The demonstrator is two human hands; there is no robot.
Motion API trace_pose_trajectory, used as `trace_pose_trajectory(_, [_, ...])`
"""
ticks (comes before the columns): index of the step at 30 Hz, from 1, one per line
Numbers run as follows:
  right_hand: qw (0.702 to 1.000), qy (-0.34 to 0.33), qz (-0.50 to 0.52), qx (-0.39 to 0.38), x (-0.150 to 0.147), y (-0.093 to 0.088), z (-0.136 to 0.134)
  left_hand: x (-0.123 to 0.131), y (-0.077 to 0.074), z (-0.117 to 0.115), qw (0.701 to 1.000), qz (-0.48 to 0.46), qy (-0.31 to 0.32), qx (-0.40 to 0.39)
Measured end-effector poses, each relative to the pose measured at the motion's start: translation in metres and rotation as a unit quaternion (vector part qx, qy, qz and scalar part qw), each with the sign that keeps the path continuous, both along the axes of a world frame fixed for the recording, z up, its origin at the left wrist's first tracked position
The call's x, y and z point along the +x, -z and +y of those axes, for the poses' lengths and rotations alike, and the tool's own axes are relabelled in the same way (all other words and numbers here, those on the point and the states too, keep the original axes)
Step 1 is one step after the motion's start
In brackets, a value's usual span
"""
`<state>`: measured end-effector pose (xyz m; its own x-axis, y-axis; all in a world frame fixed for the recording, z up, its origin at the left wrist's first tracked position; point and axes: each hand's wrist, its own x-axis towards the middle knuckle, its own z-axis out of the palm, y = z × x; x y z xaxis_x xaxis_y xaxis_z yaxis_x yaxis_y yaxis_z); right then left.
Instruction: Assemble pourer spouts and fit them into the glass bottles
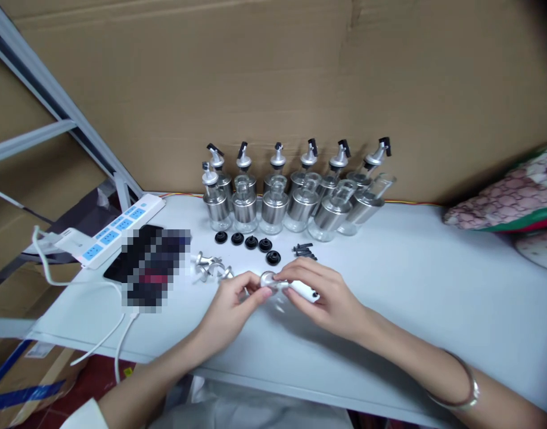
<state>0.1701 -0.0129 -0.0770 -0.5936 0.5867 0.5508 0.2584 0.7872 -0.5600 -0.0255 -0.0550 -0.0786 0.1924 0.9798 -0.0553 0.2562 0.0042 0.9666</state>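
Observation:
A silver metal pourer spout [268, 278] is held above the near part of the table, its round base toward my left hand [229, 304]. The thumb and fingers of that hand close around the base. My right hand [329, 293] pinches the spout's narrow end from the other side. Beneath the right fingers shows a white, rod-like object [304, 291] with a dark tip; whether the hand touches it I cannot tell. Several loose silver spouts [206, 266] lie just beyond my left hand. Black round stoppers [251, 242] and small black flip levers [305, 251] lie ahead of both hands.
Two rows of glass bottles with steel bands [274, 208] stand at the back; the rear ones carry spouts. On the left are a power strip [121, 229], a dark phone [134, 253] and white cables [77, 285]. A patterned cloth bundle [510, 190] sits at right.

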Motion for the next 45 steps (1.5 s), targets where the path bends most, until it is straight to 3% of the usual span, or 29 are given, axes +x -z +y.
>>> trace_pose_trajectory(3, [0.999,0.028,0.022,-0.029,0.015,0.005,-0.002,0.023,0.006,0.011,0.992,-0.081,0.052,-0.082])
trace_pose_trajectory(6, [0.992,0.065,0.045,-0.099,0.022,0.010,-0.002,0.033,0.018,0.014,0.992,-0.069,0.068,-0.085])
trace_pose_trajectory(8, [0.982,0.104,0.063,-0.141,0.024,0.012,-0.001,0.033,0.030,0.014,0.998,-0.029,0.045,-0.014])
trace_pose_trajectory(10, [0.974,0.126,0.073,-0.174,0.025,0.012,0.000,0.031,0.042,0.013,0.992,0.018,0.016,0.120])
trace_pose_trajectory(13, [0.971,0.094,0.065,-0.209,0.025,0.013,0.001,0.029,0.054,0.013,0.943,0.083,0.032,0.319])
trace_pose_trajectory(16, [0.969,0.073,0.048,-0.232,0.024,0.014,0.000,0.030,0.053,0.016,0.899,0.162,0.104,0.393])
trace_pose_trajectory(21, [0.958,0.121,0.053,-0.256,0.024,0.019,0.003,0.036,0.045,0.024,0.886,0.218,0.150,0.380])
trace_pose_trajectory(25, [0.959,0.122,0.082,-0.241,0.027,0.019,0.003,0.038,0.044,0.029,0.870,0.202,0.137,0.428])
trace_pose_trajectory(30, [0.986,0.127,0.061,-0.086,0.042,0.014,0.007,0.037,0.045,0.030,0.863,0.159,0.124,0.463])
trace_pose_trajectory(33, [0.992,0.127,-0.012,-0.021,0.058,0.012,0.018,0.034,0.047,0.027,0.889,0.144,0.143,0.410])
trace_pose_trajectory(38, [0.977,0.087,-0.159,-0.110,0.078,0.014,0.035,0.030,0.049,0.025,0.928,0.115,0.152,0.320])
trace_pose_trajectory(45, [0.965,0.051,-0.236,-0.105,0.081,0.007,0.024,0.027,0.047,0.027,0.923,0.085,0.172,0.334])
